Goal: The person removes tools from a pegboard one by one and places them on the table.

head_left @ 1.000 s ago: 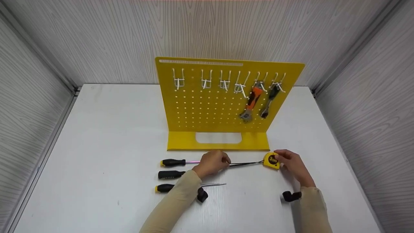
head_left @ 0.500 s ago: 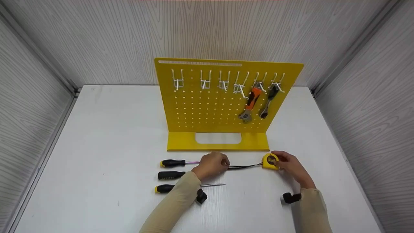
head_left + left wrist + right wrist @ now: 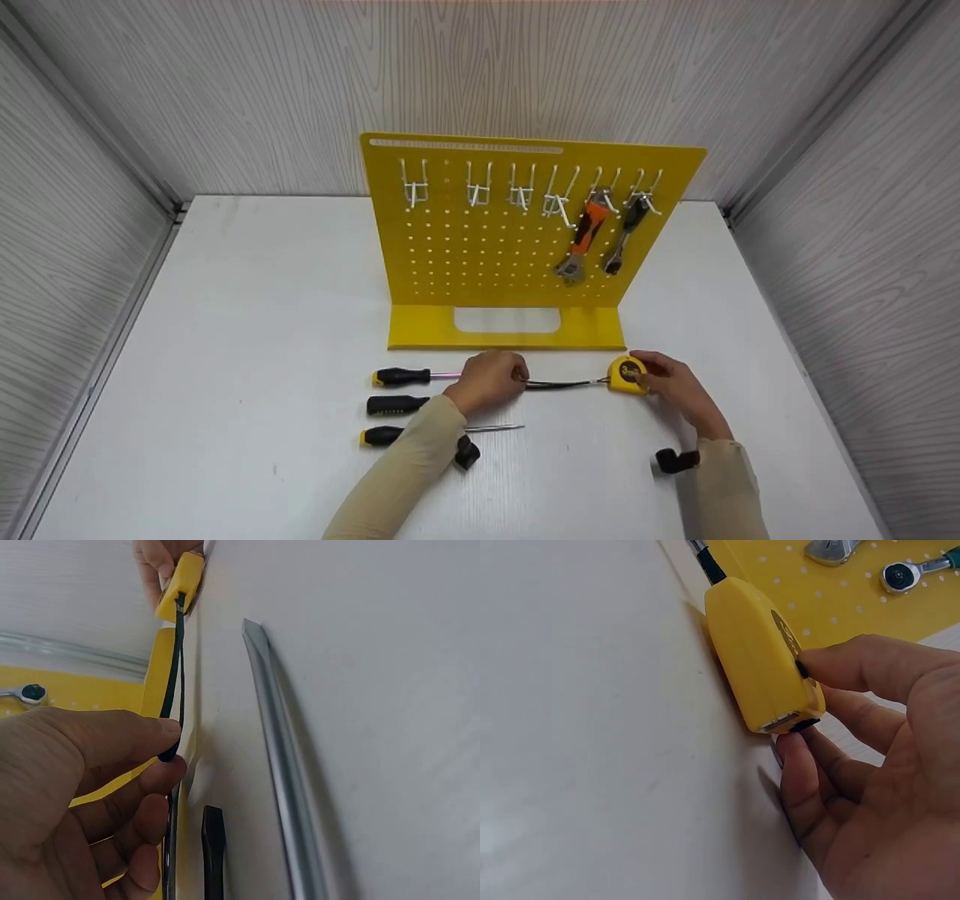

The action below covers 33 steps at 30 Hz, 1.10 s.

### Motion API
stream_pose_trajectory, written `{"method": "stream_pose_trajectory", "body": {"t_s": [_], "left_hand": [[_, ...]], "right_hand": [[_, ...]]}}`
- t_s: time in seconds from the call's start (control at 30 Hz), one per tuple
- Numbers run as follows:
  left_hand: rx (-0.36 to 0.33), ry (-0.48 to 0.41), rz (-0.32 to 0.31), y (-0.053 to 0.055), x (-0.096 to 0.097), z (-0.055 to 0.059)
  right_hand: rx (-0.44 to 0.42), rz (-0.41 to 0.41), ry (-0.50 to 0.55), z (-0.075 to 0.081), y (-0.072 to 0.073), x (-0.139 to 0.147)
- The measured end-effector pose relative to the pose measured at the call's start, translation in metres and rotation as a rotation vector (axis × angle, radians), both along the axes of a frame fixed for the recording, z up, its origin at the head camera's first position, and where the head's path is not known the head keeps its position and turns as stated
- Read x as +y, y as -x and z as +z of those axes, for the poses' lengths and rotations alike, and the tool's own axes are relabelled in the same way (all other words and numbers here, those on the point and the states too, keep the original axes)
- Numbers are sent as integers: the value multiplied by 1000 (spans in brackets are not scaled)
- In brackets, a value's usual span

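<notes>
A yellow tape measure (image 3: 624, 374) rests at the front right of the pegboard, gripped between the thumb and fingers of my right hand (image 3: 681, 388). Its black wrist strap (image 3: 559, 385) stretches left to my left hand (image 3: 489, 381). In the left wrist view, thumb and index finger pinch the looped end of the strap (image 3: 174, 682). The right wrist view has the yellow case (image 3: 757, 652) from its end, thumb on the labelled face. Beneath my left hand and forearm lie parts of the screwdrivers, partly hidden.
A yellow pegboard (image 3: 495, 262) with white hooks stands behind. An adjustable wrench (image 3: 589, 229) and a ratchet wrench (image 3: 626, 232) hang at its right. Left of my forearm lie a screwdriver (image 3: 401, 376), a black-handled tool (image 3: 396, 405) and another screwdriver (image 3: 381, 436).
The tape measure has shifted slightly left with my right hand. My left hand has edged a little left, still pinching the strap, which now sags slightly.
</notes>
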<state>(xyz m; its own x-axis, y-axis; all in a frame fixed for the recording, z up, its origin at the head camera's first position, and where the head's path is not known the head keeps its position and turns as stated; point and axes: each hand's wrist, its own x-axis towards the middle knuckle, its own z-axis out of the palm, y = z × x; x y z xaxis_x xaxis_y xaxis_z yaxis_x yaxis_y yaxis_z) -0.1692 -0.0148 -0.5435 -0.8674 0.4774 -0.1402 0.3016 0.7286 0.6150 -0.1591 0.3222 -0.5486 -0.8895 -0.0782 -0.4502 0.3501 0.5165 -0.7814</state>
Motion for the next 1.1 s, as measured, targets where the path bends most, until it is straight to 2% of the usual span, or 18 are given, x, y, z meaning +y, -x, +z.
{"method": "stream_pose_trajectory", "body": {"t_s": [0.3, 0.6, 0.77, 0.97, 1.1], "left_hand": [[16, -73, 29, 6, -8, 3], [21, -211, 90, 13, -14, 14], [32, -299, 110, 21, -14, 27], [-15, -432, 160, 28, -11, 45], [28, -528, 190, 34, -4, 55]], "right_hand": [[39, -86, 53, 5, -3, 14], [183, -203, 105, 12, -4, 6], [208, -229, 100, 20, 2, -7], [229, -245, 126, 24, 13, -23], [247, -254, 173, 25, 18, -37]]}}
